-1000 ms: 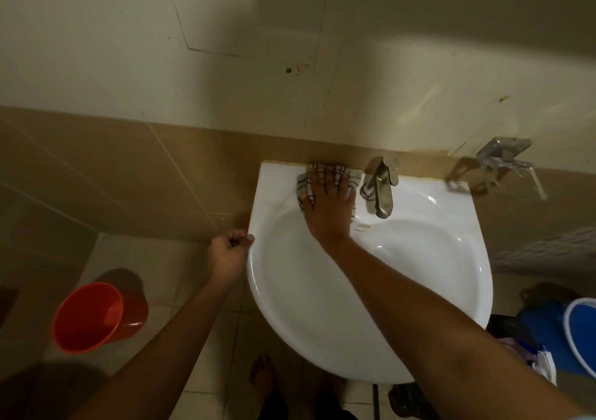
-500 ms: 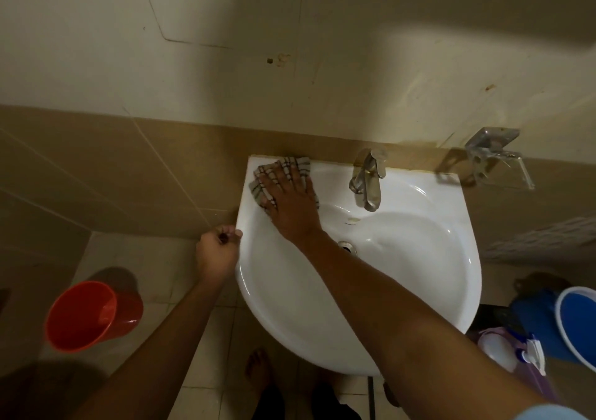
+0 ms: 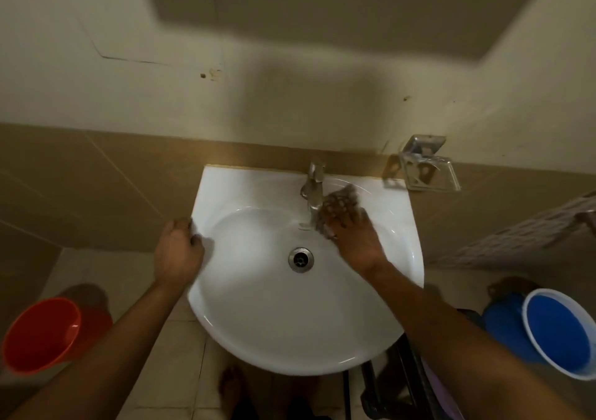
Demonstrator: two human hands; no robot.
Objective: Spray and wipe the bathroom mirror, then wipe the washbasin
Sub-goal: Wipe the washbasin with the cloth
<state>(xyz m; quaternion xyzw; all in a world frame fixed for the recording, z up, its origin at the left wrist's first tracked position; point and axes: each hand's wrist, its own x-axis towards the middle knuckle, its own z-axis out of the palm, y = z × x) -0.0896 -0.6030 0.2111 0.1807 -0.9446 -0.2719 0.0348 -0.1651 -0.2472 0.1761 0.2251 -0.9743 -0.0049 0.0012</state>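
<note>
A white washbasin (image 3: 258, 316) is fixed to the tiled wall below me, with a metal tap (image 3: 312, 190) at its back and a drain (image 3: 301, 259) in the bowl. My right hand (image 3: 350, 231) presses a checked cloth (image 3: 343, 195) flat onto the basin just right of the tap; its fingers are spread and blurred. My left hand (image 3: 176, 248) grips the basin's left rim with curled fingers. No mirror is in view.
An empty clear soap holder (image 3: 429, 171) hangs on the wall right of the basin. An orange bucket (image 3: 42, 335) stands on the floor at the left, a blue bucket (image 3: 559, 332) at the right. My bare foot (image 3: 230, 387) shows under the basin.
My right hand has slid the cloth from the basin's back left corner across to the right of the tap. The left hand stays on the left rim.
</note>
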